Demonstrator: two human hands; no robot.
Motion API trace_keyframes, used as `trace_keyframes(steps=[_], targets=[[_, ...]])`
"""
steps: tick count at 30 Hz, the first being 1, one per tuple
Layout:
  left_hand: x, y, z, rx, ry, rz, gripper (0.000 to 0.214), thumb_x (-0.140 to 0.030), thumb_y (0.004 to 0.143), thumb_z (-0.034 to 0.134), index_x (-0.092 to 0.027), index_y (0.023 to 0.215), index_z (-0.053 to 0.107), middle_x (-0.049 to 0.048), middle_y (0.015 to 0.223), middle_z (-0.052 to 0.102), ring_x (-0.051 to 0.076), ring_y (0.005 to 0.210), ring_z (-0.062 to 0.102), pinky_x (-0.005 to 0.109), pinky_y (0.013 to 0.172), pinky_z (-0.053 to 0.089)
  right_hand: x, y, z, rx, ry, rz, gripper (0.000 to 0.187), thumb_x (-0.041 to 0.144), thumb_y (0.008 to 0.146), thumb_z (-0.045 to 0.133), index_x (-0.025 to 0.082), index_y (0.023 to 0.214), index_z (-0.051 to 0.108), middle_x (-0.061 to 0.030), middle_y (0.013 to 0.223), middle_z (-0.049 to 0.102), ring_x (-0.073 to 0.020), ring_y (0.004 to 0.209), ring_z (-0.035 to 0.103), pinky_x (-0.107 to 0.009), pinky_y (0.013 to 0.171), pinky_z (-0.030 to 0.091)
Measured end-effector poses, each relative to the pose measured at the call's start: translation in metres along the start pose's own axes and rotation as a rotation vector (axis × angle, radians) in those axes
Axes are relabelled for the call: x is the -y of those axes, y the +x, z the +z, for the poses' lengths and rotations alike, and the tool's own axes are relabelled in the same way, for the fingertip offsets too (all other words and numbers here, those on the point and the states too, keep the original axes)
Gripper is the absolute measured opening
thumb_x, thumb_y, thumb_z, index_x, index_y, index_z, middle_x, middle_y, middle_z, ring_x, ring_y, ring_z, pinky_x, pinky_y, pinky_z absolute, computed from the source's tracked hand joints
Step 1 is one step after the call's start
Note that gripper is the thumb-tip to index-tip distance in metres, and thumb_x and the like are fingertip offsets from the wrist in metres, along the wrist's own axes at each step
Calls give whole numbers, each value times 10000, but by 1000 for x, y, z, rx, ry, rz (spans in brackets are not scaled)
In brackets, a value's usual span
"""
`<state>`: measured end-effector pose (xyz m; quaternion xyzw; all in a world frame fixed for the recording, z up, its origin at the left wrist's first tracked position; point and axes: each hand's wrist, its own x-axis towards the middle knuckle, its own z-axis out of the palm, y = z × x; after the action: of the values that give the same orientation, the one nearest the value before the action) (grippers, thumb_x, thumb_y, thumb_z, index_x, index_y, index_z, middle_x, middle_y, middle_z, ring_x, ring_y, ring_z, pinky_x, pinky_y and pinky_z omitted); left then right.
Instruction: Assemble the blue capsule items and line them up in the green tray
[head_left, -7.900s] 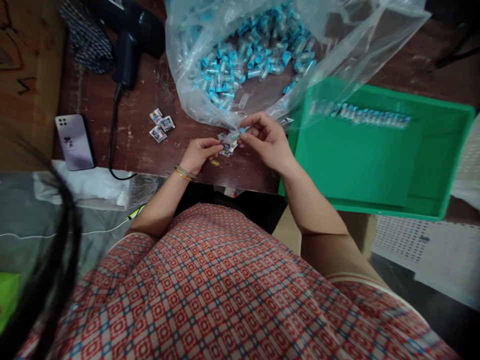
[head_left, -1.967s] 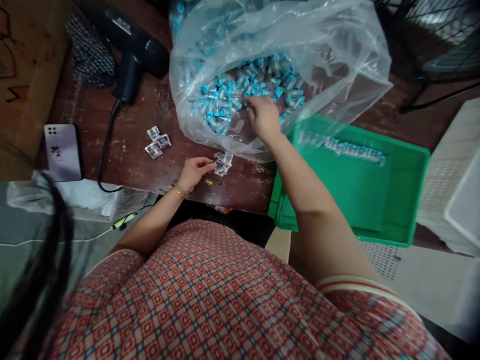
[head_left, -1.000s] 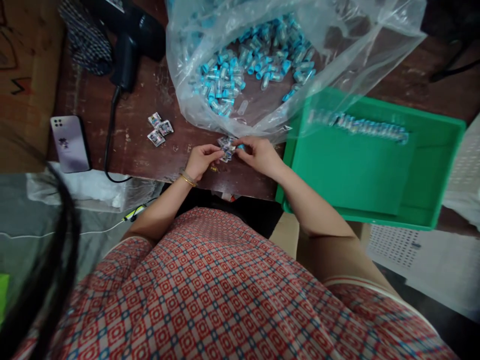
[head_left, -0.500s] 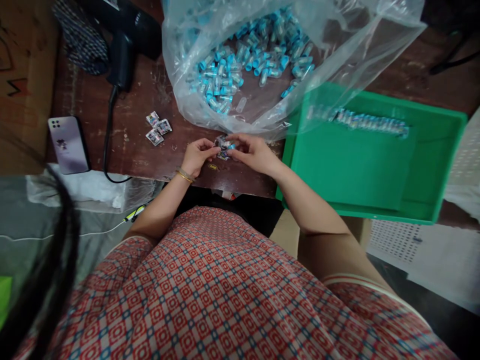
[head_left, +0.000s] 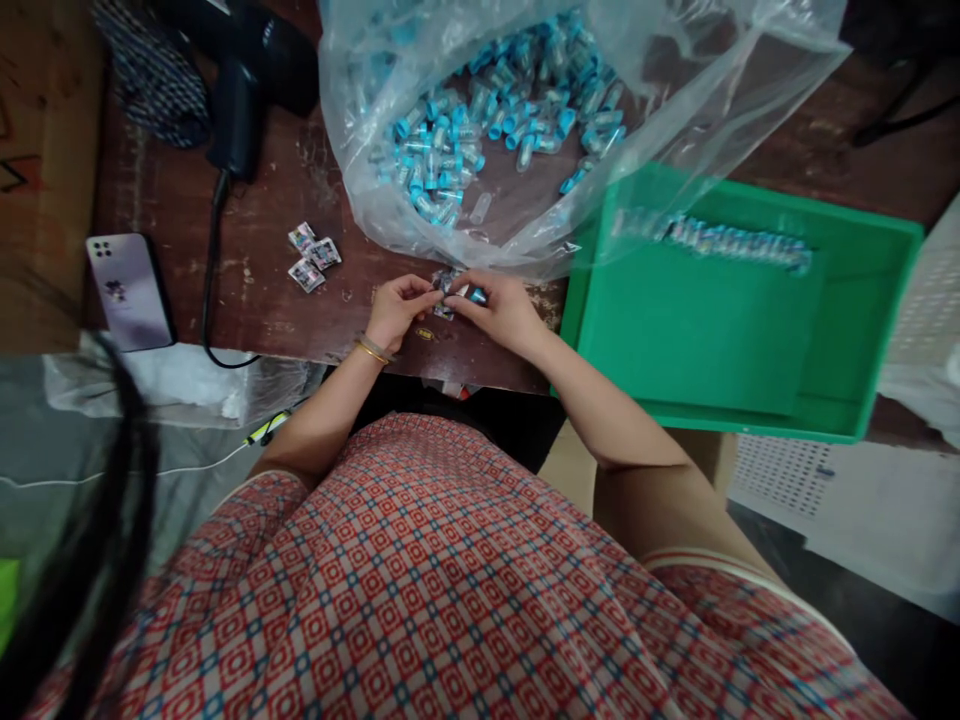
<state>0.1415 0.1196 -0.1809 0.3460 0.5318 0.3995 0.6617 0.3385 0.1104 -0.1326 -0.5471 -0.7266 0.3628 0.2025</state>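
Note:
At the table's front edge my two hands meet, fingertips almost touching. My left hand [head_left: 396,312] is closed in a pinch on a small dark printed packet [head_left: 444,312], much of it hidden by the fingers. My right hand [head_left: 501,312] pinches at the same packet with thumb and forefinger, while a clear capsule with a blue cap [head_left: 478,296] shows within its curled fingers. Just beyond the hands lies a clear plastic bag [head_left: 375,225], spread open, with many blue-capped capsules [head_left: 435,165] inside. Several small printed packets [head_left: 325,253] rest to the left of my left hand.
A green tray [head_left: 697,340] on the right holds a row of filled capsules [head_left: 742,245] along its far side. At the left are a phone [head_left: 129,290], a black heat gun or hair dryer [head_left: 244,110] with its cord, and a checked cloth [head_left: 154,80]. A yellow sticker [head_left: 424,334] marks the table.
The blue-capped capsule has shifted right, deeper into my right hand's fingers. My right thumb and forefinger have moved left to the packet by my left fingertips. The view has shifted slightly.

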Motion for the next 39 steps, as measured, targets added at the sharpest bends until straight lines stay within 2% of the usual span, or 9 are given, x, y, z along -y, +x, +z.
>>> trace_keyframes(steps=[5,8,10,13,19,25,30,35,39], targets=[[-8,-2,-7,-23,-6,-25,297,-290,581,900,-174,709,659,-41,612,623,83,564,538,202,533,364,-16,-3,-1,14,-172,117,269,415,983,682,196,1116,765,-112,995,804,-271,874,729,-409,882,546],[-11,-5,-11,6,-6,-38,297,-254,562,910,-167,701,663,-42,621,630,72,555,522,199,536,369,-19,-5,-17,-61,-34,43,365,429,1013,626,207,1284,730,-122,1176,800,-286,1053,747,-452,995,563],[-13,-7,-9,39,-18,-53,322,-239,542,926,-166,679,644,-46,605,619,67,544,514,195,525,359,-15,-5,-25,-102,93,-6,332,421,1016,620,226,1245,762,-99,1234,796,-282,1165,733,-479,1084,547],[-15,-10,-2,92,-31,-89,365,-235,521,952,-169,666,623,-54,578,606,63,520,511,191,508,349,-5,-3,-29,-156,312,-12,270,437,972,698,248,1124,817,-46,1159,817,-260,1147,746,-489,1095,563],[-19,-18,7,241,-68,-181,402,-260,558,988,-162,702,626,-43,590,639,60,500,537,189,498,369,6,4,-9,-251,589,29,289,463,917,778,283,1140,818,0,1109,813,-219,1085,755,-428,975,628],[-20,-25,9,389,-157,-277,449,-326,571,1018,-153,717,630,-35,621,646,62,521,561,193,505,379,2,0,2,-270,619,35,271,445,888,816,264,1088,801,2,1031,807,-188,942,741,-363,845,633],[-15,-30,12,388,-168,-259,444,-364,572,1025,-155,714,659,-37,626,648,64,541,562,202,521,372,4,-10,5,-276,687,-9,352,495,843,870,287,1067,696,20,988,789,-155,875,733,-315,791,625],[-8,-35,15,340,-162,-163,461,-379,570,1027,-152,896,792,-7,775,748,87,652,609,235,637,441,2,-17,16,-316,649,-14,379,502,831,881,259,888,595,17,925,768,-137,806,711,-314,808,618],[-4,-39,17,323,-215,-200,429,-426,640,1002,-152,917,821,15,818,771,100,696,637,249,688,468,1,-30,24,-319,583,-9,235,439,919,781,246,909,648,-14,975,777,-169,902,741,-355,884,610]])
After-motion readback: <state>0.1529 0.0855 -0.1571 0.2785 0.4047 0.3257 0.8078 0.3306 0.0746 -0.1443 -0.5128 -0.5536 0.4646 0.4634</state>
